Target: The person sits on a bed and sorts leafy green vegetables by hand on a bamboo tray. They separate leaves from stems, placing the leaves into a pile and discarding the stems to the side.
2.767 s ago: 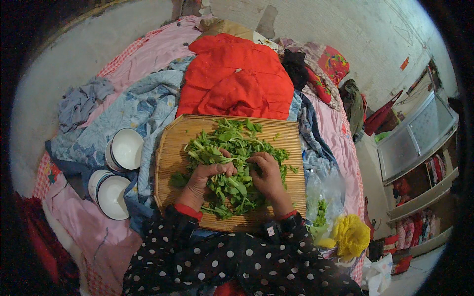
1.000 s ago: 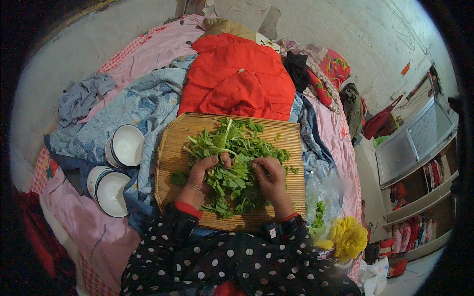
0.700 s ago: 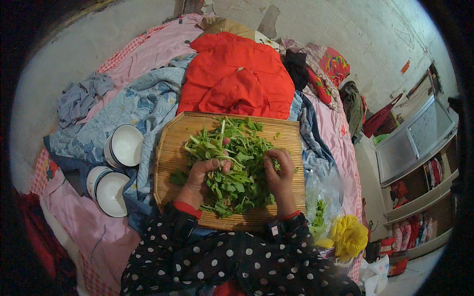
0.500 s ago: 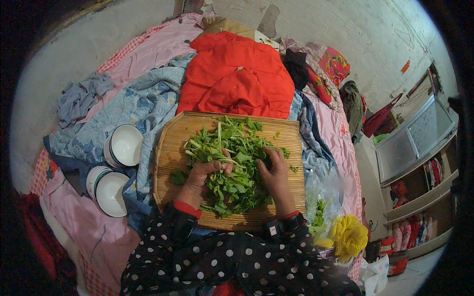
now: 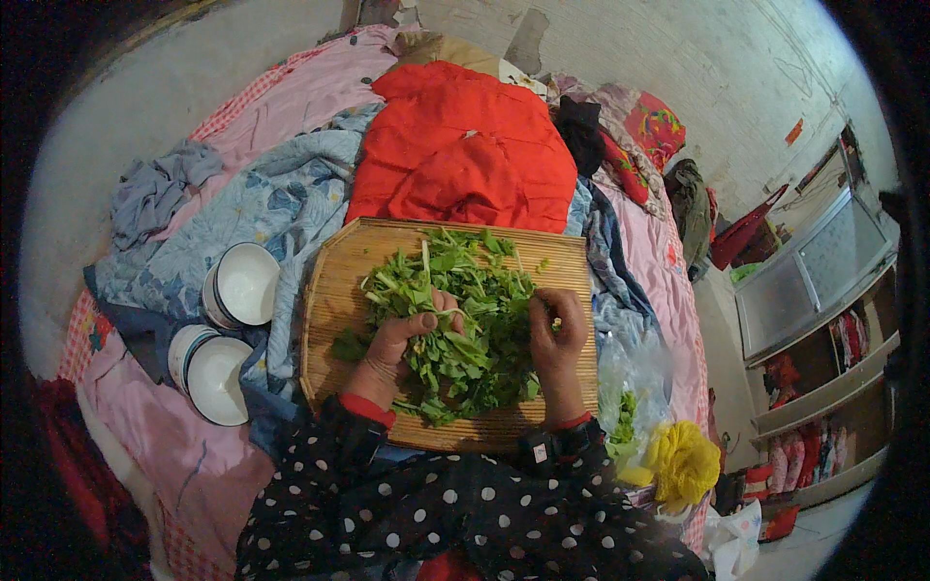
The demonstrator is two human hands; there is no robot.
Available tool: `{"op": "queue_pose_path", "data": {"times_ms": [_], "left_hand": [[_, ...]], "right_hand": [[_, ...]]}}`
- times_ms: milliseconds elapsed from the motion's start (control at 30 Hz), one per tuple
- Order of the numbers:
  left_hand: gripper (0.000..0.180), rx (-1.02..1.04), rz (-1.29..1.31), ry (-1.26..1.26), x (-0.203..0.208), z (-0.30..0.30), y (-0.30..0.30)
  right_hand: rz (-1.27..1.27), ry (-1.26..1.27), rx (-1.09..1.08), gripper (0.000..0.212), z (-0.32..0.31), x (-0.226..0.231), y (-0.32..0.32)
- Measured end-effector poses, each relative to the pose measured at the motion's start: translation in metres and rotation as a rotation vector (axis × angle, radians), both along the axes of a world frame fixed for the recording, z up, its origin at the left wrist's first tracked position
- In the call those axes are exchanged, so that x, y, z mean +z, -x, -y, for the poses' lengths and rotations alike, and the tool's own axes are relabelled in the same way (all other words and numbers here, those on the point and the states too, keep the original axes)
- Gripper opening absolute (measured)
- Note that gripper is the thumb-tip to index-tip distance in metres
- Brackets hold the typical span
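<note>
A heap of chopped leafy greens with pale stems lies over a slatted wooden board in front of me. My left hand is closed round a bunch of these greens on the heap's left side, stems and leaves sticking out past the fingers. At the heap's right edge, my right hand is raised over the board with its fingers curled together. A small yellowish-green bit shows by those fingers, but what they hold is mostly hidden. A few leaf scraps lie loose on the board.
White enamel bowls stand stacked in two groups on the bedding at left. A red cloth covers a mound beyond the board. Right of the board are a clear plastic bag with greens inside and a yellow mesh bag. Shelves stand far right.
My right hand has moved a little to the right, off the heap, and its fingers have closed up. My left hand stays on its bunch, nearly unmoved.
</note>
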State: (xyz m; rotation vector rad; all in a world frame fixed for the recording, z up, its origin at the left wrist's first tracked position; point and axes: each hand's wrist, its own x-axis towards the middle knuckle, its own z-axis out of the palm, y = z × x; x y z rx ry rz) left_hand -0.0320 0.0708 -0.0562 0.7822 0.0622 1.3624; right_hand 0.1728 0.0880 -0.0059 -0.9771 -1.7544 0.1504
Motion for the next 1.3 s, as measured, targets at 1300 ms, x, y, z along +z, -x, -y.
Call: {"op": "queue_pose_path", "data": {"times_ms": [1300], "left_hand": [[0.036, 0.046, -0.080, 0.072, -0.008, 0.001, 0.001]], "right_hand": [[0.274, 0.313, 0.054, 0.013, -0.001, -0.027, 0.017]]}}
